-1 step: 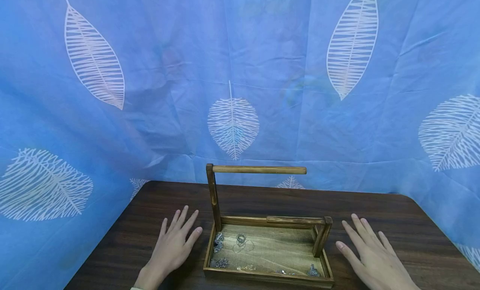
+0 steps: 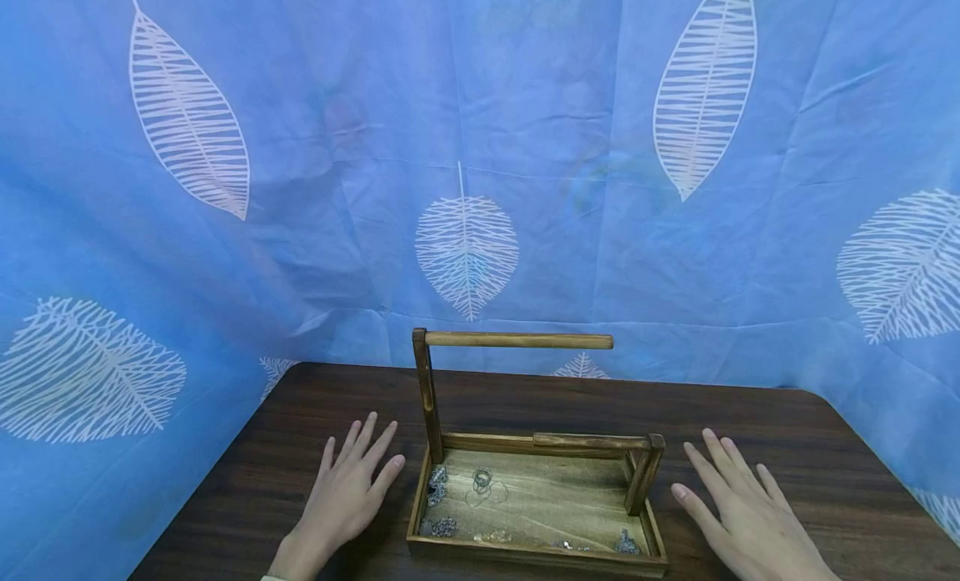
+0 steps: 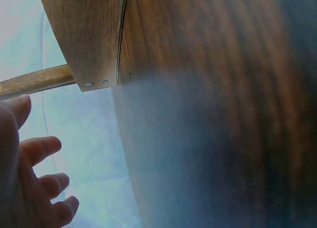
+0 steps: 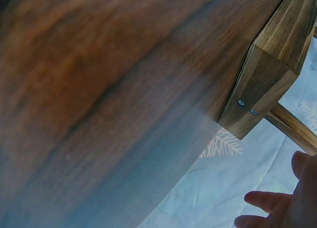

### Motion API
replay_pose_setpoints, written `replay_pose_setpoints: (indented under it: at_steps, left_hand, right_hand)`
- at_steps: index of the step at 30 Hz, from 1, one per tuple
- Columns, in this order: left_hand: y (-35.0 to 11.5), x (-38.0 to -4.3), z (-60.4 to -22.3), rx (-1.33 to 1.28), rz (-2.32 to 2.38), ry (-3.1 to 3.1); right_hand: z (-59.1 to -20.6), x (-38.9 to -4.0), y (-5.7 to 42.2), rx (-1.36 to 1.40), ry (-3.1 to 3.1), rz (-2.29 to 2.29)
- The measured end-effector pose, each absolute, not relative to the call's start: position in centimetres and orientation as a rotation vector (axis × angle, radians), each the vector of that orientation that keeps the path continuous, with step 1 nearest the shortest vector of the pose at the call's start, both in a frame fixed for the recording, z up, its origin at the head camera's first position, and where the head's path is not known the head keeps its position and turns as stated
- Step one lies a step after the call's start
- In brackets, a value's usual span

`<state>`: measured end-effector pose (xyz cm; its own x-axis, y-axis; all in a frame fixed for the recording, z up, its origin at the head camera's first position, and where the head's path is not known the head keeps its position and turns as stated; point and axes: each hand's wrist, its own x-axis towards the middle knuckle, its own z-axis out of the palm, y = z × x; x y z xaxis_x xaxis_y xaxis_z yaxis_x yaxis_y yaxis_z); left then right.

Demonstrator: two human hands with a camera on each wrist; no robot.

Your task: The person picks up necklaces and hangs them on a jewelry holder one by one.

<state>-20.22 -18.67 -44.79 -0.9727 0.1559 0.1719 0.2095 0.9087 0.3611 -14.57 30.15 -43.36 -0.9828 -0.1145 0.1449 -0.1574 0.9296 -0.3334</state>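
A wooden jewelry stand [image 2: 540, 554] with a shallow tray base is on the table between both hands. A tall post [image 2: 427, 393] at its left carries a horizontal bar [image 2: 517, 340]; a shorter post [image 2: 643, 477] at its right carries a lower bar [image 2: 588, 441]. Inside the tray lie dark beaded clumps [image 2: 444, 527], thin loops [image 2: 482, 481], small gold-toned bits [image 2: 493, 536] and a silvery clump [image 2: 627, 543]. To the stand's left, the left hand [image 2: 341, 489] is spread palm down, holding nothing. The right hand [image 2: 742, 506] lies likewise on the other side, fingers extended and empty.
The dark wood-grain table [image 2: 735, 410] has rounded far corners. Behind and at both sides hangs a blue cloth [image 2: 540, 256] printed with white leaves. Screw heads show on the stand's end in the left wrist view [image 3: 88, 84] and the right wrist view [image 4: 241, 103].
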Motion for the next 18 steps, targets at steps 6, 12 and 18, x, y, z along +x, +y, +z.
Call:
replay_pose_setpoints:
  at_steps: [6, 12, 18]
  left_hand:
    - [-18.78, -20.06, -44.8, -0.29, -0.586, -2.918]
    - [-18.86, -19.83, -44.62, -0.286, -0.6, -2.924]
    - [-18.97, -19.74, -44.49, -0.284, -0.609, -2.93]
  right_hand:
    - [-43.37, -14.58, 30.08, 0.211, -2.963, 0.532]
    - [-43.41, -14.59, 30.07, 0.205, -2.968, 0.548]
    - [-43.31, -14.58, 30.01, 0.204, -2.966, 0.549]
